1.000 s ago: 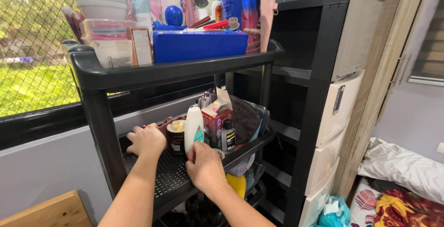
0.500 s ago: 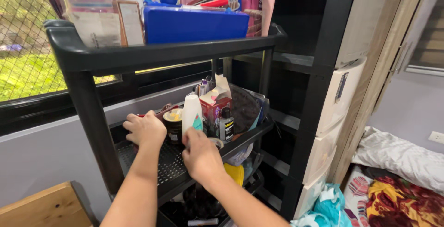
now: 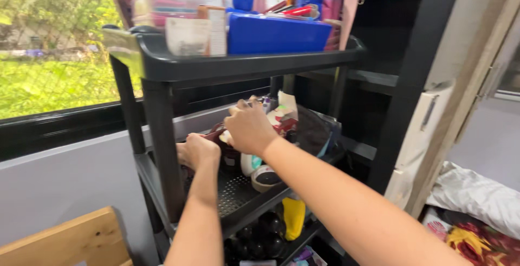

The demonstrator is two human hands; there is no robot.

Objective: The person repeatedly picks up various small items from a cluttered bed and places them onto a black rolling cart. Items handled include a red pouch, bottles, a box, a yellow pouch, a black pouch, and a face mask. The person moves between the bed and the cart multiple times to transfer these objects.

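1. Head view shows both hands reaching into the middle level of a black shelf rack (image 3: 162,130)
2. Right hand (image 3: 248,128) is curled over the top of a white bottle (image 3: 248,163); its fingers wrap the bottle, which stands upright on the perforated shelf
3. Left hand (image 3: 198,151) is closed beside a dark red item (image 3: 216,136); whether it grips it cannot be told
4. A tape roll (image 3: 265,177) lies just beside the bottle's base, near the shelf's front edge
5. A blue box (image 3: 279,34) sits on the top level, and a yellow object (image 3: 293,216) on the level below
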